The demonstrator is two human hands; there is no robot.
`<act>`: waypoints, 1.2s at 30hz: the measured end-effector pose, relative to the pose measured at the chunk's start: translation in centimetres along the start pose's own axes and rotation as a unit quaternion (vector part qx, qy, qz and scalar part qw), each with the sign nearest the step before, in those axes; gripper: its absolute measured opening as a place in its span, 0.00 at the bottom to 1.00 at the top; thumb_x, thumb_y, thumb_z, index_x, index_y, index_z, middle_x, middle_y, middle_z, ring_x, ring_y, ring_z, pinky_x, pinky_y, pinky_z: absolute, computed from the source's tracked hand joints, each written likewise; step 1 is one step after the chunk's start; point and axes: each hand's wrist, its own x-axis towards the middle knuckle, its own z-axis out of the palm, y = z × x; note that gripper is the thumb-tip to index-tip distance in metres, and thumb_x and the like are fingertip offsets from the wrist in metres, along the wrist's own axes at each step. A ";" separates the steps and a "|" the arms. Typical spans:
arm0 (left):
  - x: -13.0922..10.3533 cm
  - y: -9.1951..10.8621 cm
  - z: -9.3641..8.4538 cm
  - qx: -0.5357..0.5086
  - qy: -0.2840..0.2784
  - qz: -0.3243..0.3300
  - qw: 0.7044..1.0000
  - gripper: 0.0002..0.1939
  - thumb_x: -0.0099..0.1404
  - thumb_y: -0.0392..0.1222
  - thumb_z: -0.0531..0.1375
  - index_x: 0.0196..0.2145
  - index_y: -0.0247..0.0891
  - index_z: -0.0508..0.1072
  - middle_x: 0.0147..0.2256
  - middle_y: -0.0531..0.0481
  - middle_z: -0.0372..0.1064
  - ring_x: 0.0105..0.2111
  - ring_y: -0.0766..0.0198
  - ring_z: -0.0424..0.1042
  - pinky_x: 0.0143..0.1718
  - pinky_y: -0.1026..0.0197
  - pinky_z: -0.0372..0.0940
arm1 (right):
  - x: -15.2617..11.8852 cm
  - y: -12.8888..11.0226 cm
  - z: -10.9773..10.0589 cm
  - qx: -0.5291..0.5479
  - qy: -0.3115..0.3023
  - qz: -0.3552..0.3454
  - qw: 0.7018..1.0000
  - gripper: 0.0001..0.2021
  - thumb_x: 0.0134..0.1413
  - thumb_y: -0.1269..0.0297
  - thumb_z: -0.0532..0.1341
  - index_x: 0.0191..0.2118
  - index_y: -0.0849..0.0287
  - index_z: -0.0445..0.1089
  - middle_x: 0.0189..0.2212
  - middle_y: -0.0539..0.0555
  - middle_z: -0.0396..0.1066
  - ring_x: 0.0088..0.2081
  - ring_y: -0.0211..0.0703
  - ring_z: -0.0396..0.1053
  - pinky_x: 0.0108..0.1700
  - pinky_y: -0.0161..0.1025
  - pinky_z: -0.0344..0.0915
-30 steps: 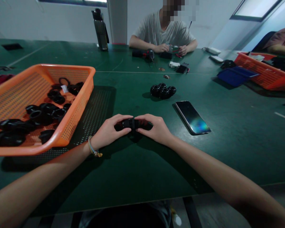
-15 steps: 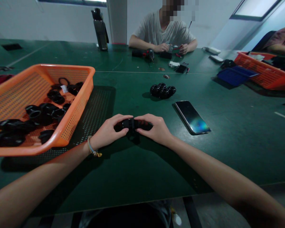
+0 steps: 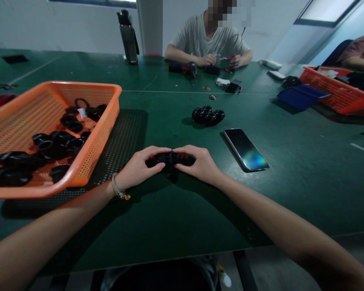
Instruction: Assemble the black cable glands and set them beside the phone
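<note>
Between my two hands is a black cylindrical plastic fitting (image 3: 169, 158) with a raised ring around its middle, held lengthwise just over the green table (image 3: 182, 218). My left hand (image 3: 141, 165) is closed on its left end, thumb in front and fingers behind. Around the right end my right hand (image 3: 198, 162) is closed the same way. My fingers hide part of the fitting. Beyond my hands stands a cluster of several shiny black round parts (image 3: 208, 116). A wide orange basket (image 3: 101, 133) to my left holds several similar black fittings (image 3: 51, 145).
A phone (image 3: 245, 149) lies right of my hands. Across the table a person (image 3: 208, 40) handles small parts beside a power drill (image 3: 183, 69). A dark bottle (image 3: 128, 40) stands at the back. At the right are a blue tray (image 3: 303, 96) and another orange basket (image 3: 336, 93).
My hands and the black fitting have shifted very slightly to the right; both grips look the same. Across the table, the other person's hands have moved a little.
</note>
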 end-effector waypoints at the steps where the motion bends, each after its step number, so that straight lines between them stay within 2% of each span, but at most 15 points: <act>1: 0.0 0.0 0.0 0.001 -0.001 0.000 1.000 0.19 0.59 0.43 0.55 0.48 0.37 0.69 0.43 0.46 0.70 0.40 0.60 0.70 0.40 0.59 0.65 | 0.0 0.0 0.0 0.002 -0.001 0.001 1.000 0.14 0.45 0.70 0.63 0.41 0.59 0.71 0.34 0.52 0.75 0.34 0.39 0.71 0.36 0.38 0.68; 9: 0.0 0.0 0.0 0.002 -0.001 -0.005 1.000 0.19 0.59 0.43 0.54 0.49 0.38 0.69 0.41 0.47 0.69 0.37 0.62 0.69 0.38 0.60 0.64 | -0.1 0.0 0.3 0.015 0.013 0.019 1.000 0.15 0.44 0.70 0.64 0.42 0.59 0.69 0.33 0.52 0.74 0.32 0.38 0.71 0.36 0.37 0.69; 25: 0.0 0.2 0.0 -0.004 -0.007 -0.018 1.000 0.20 0.59 0.44 0.54 0.48 0.38 0.69 0.43 0.46 0.69 0.39 0.60 0.69 0.40 0.59 0.65 | 0.0 -0.1 0.0 0.032 -0.012 0.039 0.999 0.13 0.46 0.68 0.63 0.41 0.60 0.70 0.34 0.53 0.74 0.33 0.39 0.72 0.38 0.40 0.69; 30: -0.1 0.2 0.1 -0.057 0.003 -0.040 0.998 0.24 0.57 0.42 0.56 0.52 0.38 0.62 0.42 0.47 0.70 0.41 0.61 0.70 0.44 0.57 0.65 | 0.1 0.1 -0.1 0.039 -0.014 0.035 0.999 0.14 0.45 0.70 0.64 0.41 0.59 0.71 0.35 0.53 0.75 0.36 0.41 0.72 0.41 0.42 0.69; 36: 0.0 0.3 0.1 -0.041 0.006 -0.053 0.998 0.18 0.56 0.44 0.57 0.44 0.36 0.65 0.39 0.47 0.70 0.37 0.61 0.70 0.40 0.57 0.66 | 0.3 0.0 -0.3 -0.014 0.020 -0.004 1.000 0.13 0.41 0.71 0.67 0.37 0.58 0.72 0.36 0.54 0.74 0.43 0.46 0.68 0.46 0.48 0.66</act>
